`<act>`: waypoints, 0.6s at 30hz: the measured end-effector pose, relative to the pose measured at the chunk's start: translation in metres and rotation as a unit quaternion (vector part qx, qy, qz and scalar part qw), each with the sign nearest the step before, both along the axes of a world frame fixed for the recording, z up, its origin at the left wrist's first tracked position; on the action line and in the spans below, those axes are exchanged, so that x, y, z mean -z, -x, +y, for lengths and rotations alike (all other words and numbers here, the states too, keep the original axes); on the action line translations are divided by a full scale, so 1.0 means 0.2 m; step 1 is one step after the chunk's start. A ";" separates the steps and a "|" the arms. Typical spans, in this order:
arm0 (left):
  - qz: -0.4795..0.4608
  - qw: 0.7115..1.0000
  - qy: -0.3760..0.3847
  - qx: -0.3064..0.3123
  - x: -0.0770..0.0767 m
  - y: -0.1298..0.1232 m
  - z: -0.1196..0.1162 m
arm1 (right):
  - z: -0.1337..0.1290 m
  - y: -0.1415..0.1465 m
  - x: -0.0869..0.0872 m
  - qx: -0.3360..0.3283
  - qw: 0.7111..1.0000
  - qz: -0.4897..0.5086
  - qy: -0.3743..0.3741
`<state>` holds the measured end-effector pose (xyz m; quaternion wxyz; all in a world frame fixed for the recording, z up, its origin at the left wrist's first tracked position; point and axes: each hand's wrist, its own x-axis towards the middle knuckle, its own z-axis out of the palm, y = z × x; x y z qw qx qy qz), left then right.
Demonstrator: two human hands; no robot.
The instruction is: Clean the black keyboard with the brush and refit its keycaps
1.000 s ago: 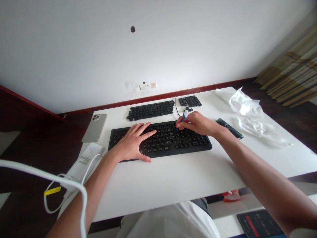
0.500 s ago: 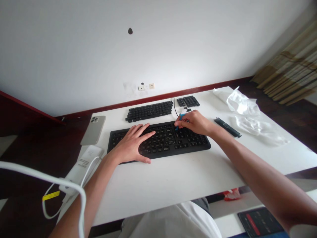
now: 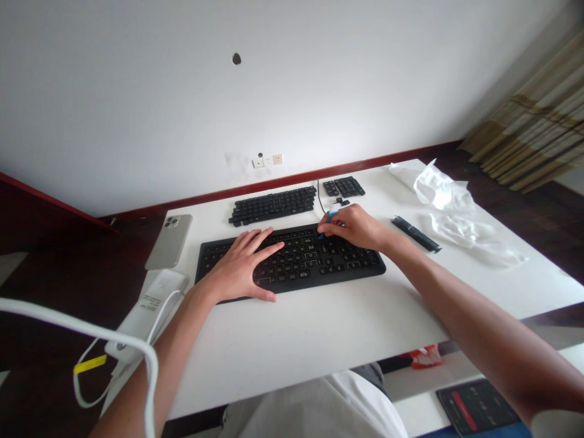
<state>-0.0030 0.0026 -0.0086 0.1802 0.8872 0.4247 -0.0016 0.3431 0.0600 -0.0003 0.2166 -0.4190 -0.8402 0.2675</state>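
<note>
A small blue-handled brush is held in a tight pinch by the right hand, its lower end resting among the keys of a black keyboard. The left hand is laid open, fingers spread, on the keyboard, gripping nothing. Detached keycap blocks are placed just beyond the pinch.

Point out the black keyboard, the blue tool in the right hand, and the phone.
black keyboard [image 3: 340, 263]: head view, on the keys right of centre.
blue tool [image 3: 329, 215]: head view, on its blue part beside the fingers.
phone [image 3: 168, 243]: head view, on its back below the camera lenses.
</note>
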 end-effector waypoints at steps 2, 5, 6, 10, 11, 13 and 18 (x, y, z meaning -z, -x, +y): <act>0.000 1.000 0.001 0.001 0.00 0.00 0.00 | 0.00 0.00 -0.01 0.004 1.000 0.001 0.004; -0.003 1.000 0.003 0.000 0.00 0.00 0.00 | 0.00 0.00 -0.01 -0.001 1.000 -0.006 0.007; -0.005 1.000 0.005 -0.001 0.00 0.00 0.00 | 0.00 0.00 -0.01 -0.004 1.000 -0.009 0.003; -0.009 1.000 0.004 0.000 0.01 0.00 0.00 | -0.02 0.02 0.00 -0.010 0.999 -0.028 -0.033; -0.010 1.000 0.002 0.001 0.01 0.00 0.00 | -0.02 0.03 0.00 -0.007 0.998 -0.035 -0.046; -0.013 1.000 -0.002 0.003 0.01 0.01 0.01 | -0.03 0.05 0.00 0.004 0.996 -0.049 -0.069; -0.006 1.000 -0.001 0.006 0.02 0.01 0.01 | -0.05 0.08 0.01 0.046 0.993 -0.059 -0.095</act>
